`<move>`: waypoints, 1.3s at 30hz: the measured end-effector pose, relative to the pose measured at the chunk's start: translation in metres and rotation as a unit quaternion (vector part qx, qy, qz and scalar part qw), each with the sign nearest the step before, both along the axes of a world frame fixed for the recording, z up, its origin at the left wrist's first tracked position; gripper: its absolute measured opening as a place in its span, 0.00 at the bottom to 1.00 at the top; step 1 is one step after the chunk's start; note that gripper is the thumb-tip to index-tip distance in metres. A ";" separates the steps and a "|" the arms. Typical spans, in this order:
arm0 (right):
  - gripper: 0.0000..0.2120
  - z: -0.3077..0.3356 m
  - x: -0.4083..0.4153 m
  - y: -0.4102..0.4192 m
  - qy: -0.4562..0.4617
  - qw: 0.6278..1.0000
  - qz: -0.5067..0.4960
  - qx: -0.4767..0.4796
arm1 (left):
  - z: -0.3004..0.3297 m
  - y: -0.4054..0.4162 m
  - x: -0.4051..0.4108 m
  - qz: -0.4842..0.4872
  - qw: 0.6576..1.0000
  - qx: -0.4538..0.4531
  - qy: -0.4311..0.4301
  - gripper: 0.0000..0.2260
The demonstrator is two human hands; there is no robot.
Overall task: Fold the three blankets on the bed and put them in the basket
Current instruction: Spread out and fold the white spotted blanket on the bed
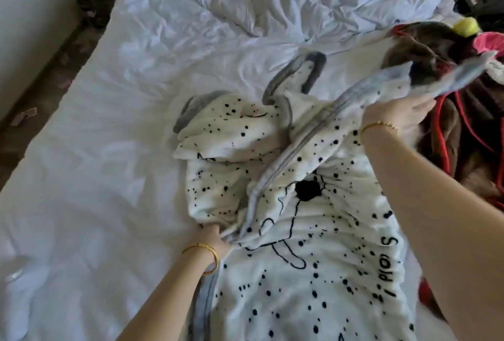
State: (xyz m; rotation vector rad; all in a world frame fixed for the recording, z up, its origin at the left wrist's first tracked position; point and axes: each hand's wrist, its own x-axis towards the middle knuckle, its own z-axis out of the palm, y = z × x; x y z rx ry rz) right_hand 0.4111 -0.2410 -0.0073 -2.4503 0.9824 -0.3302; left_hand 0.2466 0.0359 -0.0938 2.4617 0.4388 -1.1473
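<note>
A white blanket (313, 272) with black dots, a line drawing and a grey border lies crumpled on the bed (109, 149). My left hand (214, 239) grips a bunched grey edge of it low at the middle. My right hand (395, 114) holds another edge of the same blanket lifted up at the right, so a grey strip stretches between the two hands. A brown blanket (463, 128) with red trim is heaped at the right edge, partly under the lifted corner. No basket is in view.
A rumpled white duvet (245, 8) covers the far half of the bed. Dark items and a yellow-green ball (465, 27) sit at the far right, with a pink cloth (488, 43) beside them. Brown floor and a wall lie along the left.
</note>
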 end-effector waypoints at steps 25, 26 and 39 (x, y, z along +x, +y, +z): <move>0.30 -0.074 -0.106 0.141 0.157 0.935 0.143 0.285 | 0.020 -0.025 0.010 0.136 0.948 -0.276 -0.075 0.09; 0.28 -0.071 -0.105 0.143 0.118 0.937 0.134 0.301 | 0.024 -0.021 0.010 0.123 0.950 -0.282 -0.058 0.12; 0.38 -0.046 -0.095 0.212 0.139 0.826 0.516 0.179 | -0.002 0.062 0.031 0.425 0.861 -0.234 -0.152 0.08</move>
